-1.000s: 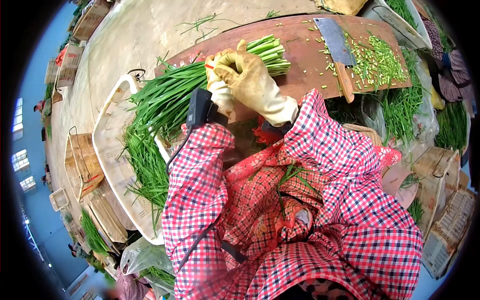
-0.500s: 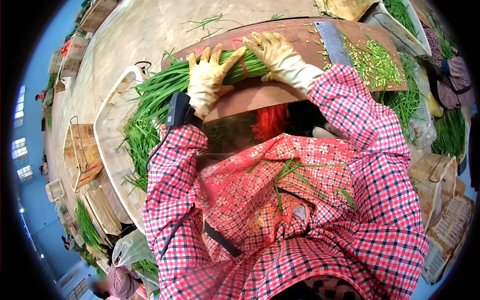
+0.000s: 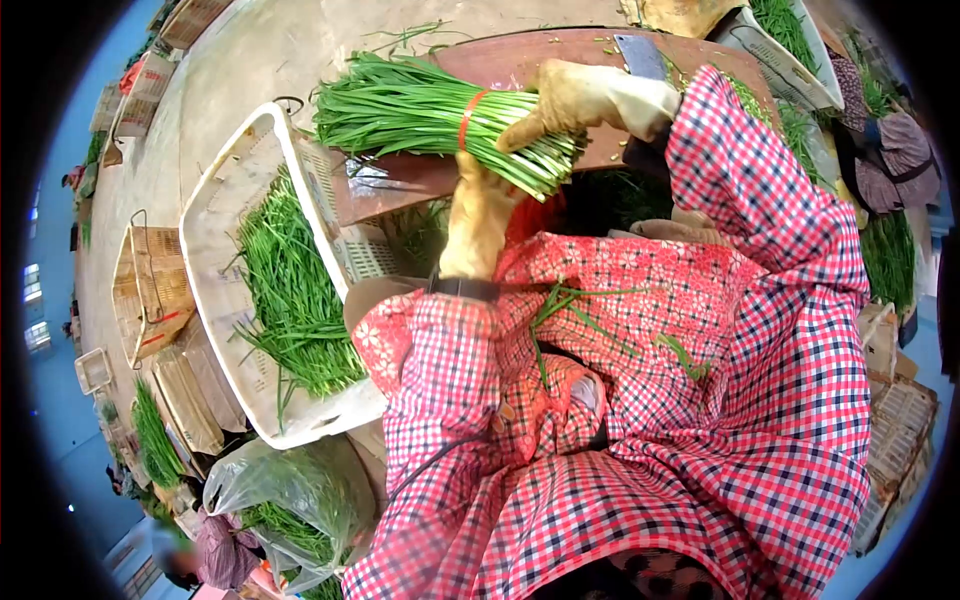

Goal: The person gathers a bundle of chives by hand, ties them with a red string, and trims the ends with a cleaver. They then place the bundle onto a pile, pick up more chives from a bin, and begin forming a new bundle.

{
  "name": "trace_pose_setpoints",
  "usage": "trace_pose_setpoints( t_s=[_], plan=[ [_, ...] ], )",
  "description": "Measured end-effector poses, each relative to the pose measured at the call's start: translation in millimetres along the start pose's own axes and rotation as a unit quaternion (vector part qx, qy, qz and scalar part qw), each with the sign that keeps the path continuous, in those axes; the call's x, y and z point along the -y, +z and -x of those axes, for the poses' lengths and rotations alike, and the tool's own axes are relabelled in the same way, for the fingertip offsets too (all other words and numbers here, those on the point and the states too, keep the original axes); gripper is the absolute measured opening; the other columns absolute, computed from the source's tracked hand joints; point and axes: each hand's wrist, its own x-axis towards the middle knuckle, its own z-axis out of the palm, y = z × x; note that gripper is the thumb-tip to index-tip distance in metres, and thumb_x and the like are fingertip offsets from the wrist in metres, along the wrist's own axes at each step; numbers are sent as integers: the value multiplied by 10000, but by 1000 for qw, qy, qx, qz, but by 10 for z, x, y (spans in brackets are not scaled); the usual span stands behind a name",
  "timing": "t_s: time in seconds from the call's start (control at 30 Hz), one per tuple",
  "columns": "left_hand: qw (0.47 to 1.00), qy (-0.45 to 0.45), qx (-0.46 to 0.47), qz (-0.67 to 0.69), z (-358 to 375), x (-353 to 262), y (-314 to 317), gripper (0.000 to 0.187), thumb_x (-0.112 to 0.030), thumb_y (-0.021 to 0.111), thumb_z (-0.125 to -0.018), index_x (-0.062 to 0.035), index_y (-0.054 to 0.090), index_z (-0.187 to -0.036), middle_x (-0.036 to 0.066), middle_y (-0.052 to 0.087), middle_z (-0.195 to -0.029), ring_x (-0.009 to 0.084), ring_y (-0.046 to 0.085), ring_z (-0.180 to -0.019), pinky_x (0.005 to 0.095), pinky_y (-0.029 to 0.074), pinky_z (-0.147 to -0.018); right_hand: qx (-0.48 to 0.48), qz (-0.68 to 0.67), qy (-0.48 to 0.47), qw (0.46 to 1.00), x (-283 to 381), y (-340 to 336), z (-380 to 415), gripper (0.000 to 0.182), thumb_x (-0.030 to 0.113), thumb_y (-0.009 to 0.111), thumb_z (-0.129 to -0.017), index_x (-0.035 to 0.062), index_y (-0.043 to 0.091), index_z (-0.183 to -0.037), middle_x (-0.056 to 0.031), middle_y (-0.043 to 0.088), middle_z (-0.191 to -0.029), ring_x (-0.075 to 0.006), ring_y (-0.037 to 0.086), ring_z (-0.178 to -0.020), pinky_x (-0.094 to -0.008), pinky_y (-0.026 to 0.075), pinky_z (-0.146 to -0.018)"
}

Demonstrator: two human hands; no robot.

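Note:
A bunch of garlic chives [image 3: 400,105], bound with a red band [image 3: 470,118], is held over the near edge of the wooden board [image 3: 385,188]. Its leaves point left and its pale cut ends point right. My gloved right hand [image 3: 590,100] grips the bunch from above near those ends. From below, my gloved left hand [image 3: 478,215] closes on the stems by the band; some of its fingers are hidden under the bunch. A broad metal blade [image 3: 640,57] lies on the board beyond my right hand.
Left of me stands a white plastic basket [image 3: 205,215] with loose chives [image 3: 290,285] inside. A clear bag of greens [image 3: 290,490] sits below it. Chopped stem bits are scattered at the board's right end. Another person [image 3: 900,160] is at the far right.
The chive bunch has risen off the board and turned, so its cut ends now show. My left hand moved from on top of the bunch to underneath; my right hand closed round the stems.

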Motion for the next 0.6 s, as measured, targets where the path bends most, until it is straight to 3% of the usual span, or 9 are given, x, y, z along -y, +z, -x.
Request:
trace_pose_setpoints(
  t_s=[0.03,0.1,0.17,0.2,0.23,0.33,0.4,0.5,0.6],
  plan=[
    [987,-55,51,140,-96,-11,-88,967,-729,525,-794,-21,336,-1425,142,454,-1412,301,489,-1233,449,368,-1082,17,-61,-9,998,-39,97,90,567,534,807,-689,23,724,-922,-85,694,-742,-167,635,-631,-334,511,-581],
    [995,20,-22,98,10,-233,152,887,-693,565,-799,-70,397,-1408,92,482,-1399,269,451,-1258,427,338,-1111,3,-113,-11,994,-79,306,287,489,456,813,-728,24,712,-933,-65,699,-764,-146,632,-655,-317,513,-600],
    [989,39,-46,137,60,-326,241,811,-662,573,-824,-46,484,-1343,65,525,-1357,230,487,-1203,373,368,-1088,-19,-136,-5,991,-227,653,358,591,412,818,-738,21,628,-1138,-68,710,-878,-138,650,-754,-305,527,-680],
    [986,21,-45,157,8,-314,142,782,-654,558,-845,-12,528,-1291,76,585,-1275,188,536,-1139,328,419,-1035,-50,-223,-111,967,-325,845,440,672,412,812,-742,29,560,-1233,-96,703,-954,-150,651,-844,-309,527,-746],
    [994,18,-29,103,37,-364,140,744,-637,552,-863,-1,560,-1248,83,618,-1209,175,572,-1067,316,451,-989,-82,-154,-113,978,-348,925,603,712,382,818,-741,35,518,-1286,-120,689,-1027,-179,645,-928,-329,517,-824],
    [980,65,-19,-187,92,-471,47,612,-534,613,-884,40,645,-1094,72,691,-990,155,649,-832,293,527,-805,141,-21,33,989,-401,762,807,763,368,808,-753,24,476,-1348,-180,642,-1178,-289,620,-1082,-374,476,-958],
    [967,69,16,-247,284,-589,265,542,-436,697,-856,39,638,-1111,71,688,-1011,157,648,-846,304,526,-802,-94,-194,-79,973,-587,857,852,822,394,782,-779,-22,415,-1385,-231,557,-1300,-328,546,-1206,-394,429,-1036],
    [960,126,14,-249,200,-620,546,459,-263,778,-807,-10,626,-1158,73,681,-1047,181,643,-892,313,516,-829,-163,-295,-125,933,-461,424,625,868,413,751,-811,-59,340,-1414,-232,481,-1380,-309,469,-1284,-407,416,-1054],
    [916,227,168,-286,-26,-870,870,501,-238,810,-767,-30,607,-1176,72,684,-1037,209,644,-926,323,517,-842,-338,-256,-177,888,168,-16,753,706,472,808,-717,16,611,-1218,-163,668,-1148,-242,640,-1051,-336,487,-950]
  ],
)
